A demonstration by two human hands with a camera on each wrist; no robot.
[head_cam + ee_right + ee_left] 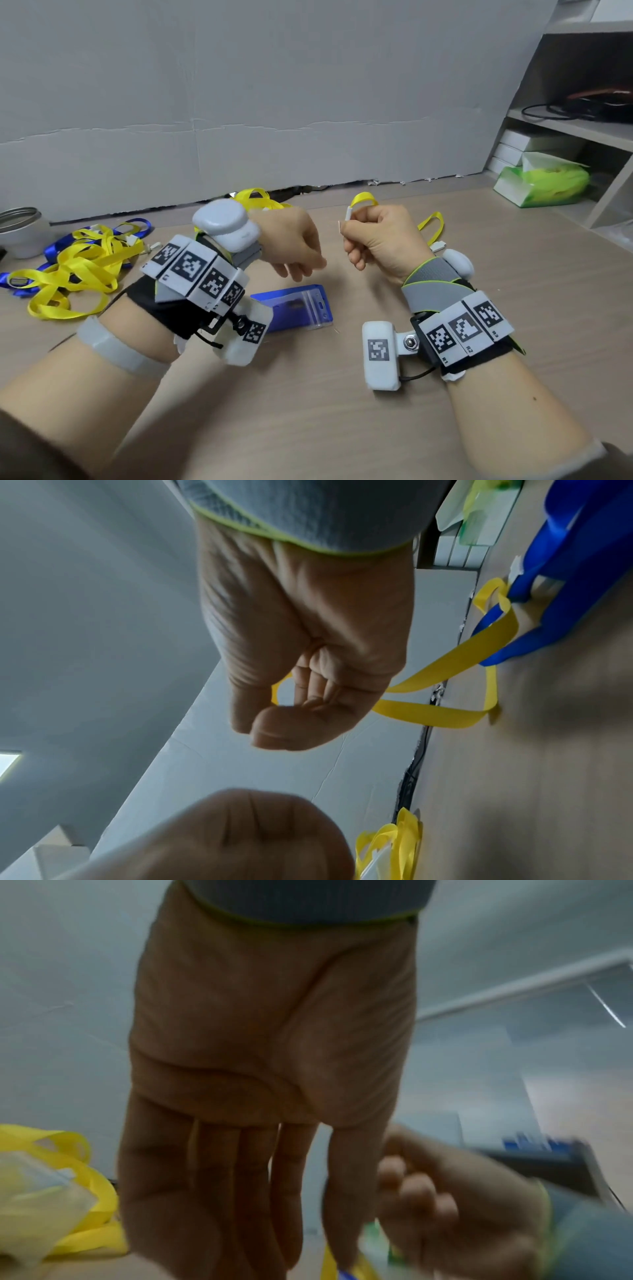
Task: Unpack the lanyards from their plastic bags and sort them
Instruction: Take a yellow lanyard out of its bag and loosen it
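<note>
Right hand: your right hand point(380, 240) is curled round a yellow lanyard point(441, 664), which trails to the desk's back edge.
Left hand: your left hand point(291, 245) hangs relaxed, holding nothing.
Desk: a blue bagged lanyard point(294, 306) lies near the front; loose lanyards point(75, 267) are piled at the left edge of the desk point(308, 411).
Room: grey wall point(239, 85) behind, shelves point(582, 120) at right.

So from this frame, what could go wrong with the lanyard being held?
The right hand pinches only the yellow lanyard near its white clip; that small grip could slip. Its strap trails over the table, so lifting may snag. The mixed yellow-and-blue pile could tangle with it when sorting.
</note>
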